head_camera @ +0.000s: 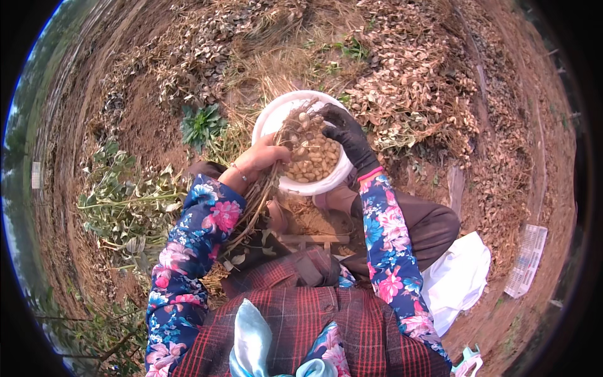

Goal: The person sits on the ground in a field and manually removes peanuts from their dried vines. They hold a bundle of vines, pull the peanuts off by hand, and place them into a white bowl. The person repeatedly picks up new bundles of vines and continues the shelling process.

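A white plastic tub stands between the knees with many peanuts in their shells inside. My left hand, bare, grips a bundle of dry peanut plant stems over the tub's left rim. The rooty ends of the bundle, with a few pods, lie above the peanuts. My right hand, in a dark glove with a pink cuff, is at the right side of these roots, its fingers curled. Whether its fingertips hold a pod or root cannot be told.
Heaps of dried peanut plants lie ahead and right. Wilted green plants are at the left, near a leafy green weed. A white sack and a white plastic crate are at the right. A wooden bar lies below the tub.
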`<action>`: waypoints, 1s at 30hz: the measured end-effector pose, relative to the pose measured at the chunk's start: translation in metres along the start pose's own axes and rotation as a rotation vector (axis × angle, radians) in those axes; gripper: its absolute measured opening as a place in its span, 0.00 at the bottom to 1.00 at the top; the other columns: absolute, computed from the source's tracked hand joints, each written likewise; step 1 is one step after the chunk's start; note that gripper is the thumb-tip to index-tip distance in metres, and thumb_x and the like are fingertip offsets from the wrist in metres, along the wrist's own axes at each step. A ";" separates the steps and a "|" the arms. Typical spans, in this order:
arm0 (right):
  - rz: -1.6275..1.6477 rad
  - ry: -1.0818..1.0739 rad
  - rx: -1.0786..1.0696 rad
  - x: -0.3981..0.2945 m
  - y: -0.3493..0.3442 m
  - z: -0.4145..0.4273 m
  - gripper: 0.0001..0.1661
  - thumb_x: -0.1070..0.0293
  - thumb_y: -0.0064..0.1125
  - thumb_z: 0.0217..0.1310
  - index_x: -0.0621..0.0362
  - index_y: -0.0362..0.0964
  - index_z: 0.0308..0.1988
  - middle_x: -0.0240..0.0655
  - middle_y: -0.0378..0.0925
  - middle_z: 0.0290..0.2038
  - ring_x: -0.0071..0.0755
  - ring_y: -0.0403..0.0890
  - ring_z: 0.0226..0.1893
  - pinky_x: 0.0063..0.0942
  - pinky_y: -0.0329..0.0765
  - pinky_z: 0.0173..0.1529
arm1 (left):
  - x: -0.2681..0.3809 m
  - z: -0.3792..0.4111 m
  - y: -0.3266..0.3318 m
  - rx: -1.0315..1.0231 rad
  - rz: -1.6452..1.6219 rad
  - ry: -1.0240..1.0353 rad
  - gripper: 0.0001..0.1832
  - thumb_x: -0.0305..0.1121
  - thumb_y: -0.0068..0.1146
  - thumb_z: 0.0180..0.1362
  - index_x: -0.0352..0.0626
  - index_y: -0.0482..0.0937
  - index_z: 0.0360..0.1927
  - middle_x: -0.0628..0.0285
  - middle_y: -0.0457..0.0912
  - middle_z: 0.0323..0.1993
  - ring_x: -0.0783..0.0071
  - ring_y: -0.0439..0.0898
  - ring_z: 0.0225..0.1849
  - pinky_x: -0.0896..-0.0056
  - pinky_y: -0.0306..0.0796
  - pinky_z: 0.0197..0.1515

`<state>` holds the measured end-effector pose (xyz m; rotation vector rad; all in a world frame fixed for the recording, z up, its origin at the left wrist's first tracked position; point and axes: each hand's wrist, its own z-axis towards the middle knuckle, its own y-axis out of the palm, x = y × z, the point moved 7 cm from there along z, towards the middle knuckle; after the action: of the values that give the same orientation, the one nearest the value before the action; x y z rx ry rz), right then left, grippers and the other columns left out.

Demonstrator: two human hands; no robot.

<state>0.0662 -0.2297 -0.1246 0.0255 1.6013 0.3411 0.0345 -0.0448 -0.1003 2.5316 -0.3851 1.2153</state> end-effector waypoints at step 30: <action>0.045 0.265 -0.135 0.020 0.052 -0.007 0.25 0.68 0.60 0.47 0.64 0.68 0.48 0.35 0.75 0.41 0.27 0.75 0.41 0.24 0.70 0.48 | 0.004 0.001 0.005 0.018 0.284 0.125 0.22 0.25 0.52 0.42 0.33 0.69 0.45 0.61 0.74 0.25 0.76 0.72 0.23 0.77 0.67 0.24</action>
<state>0.0480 -0.1771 -0.1313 -0.0913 1.8379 0.5034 0.0358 -0.0501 -0.0965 2.4600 -0.7254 1.4746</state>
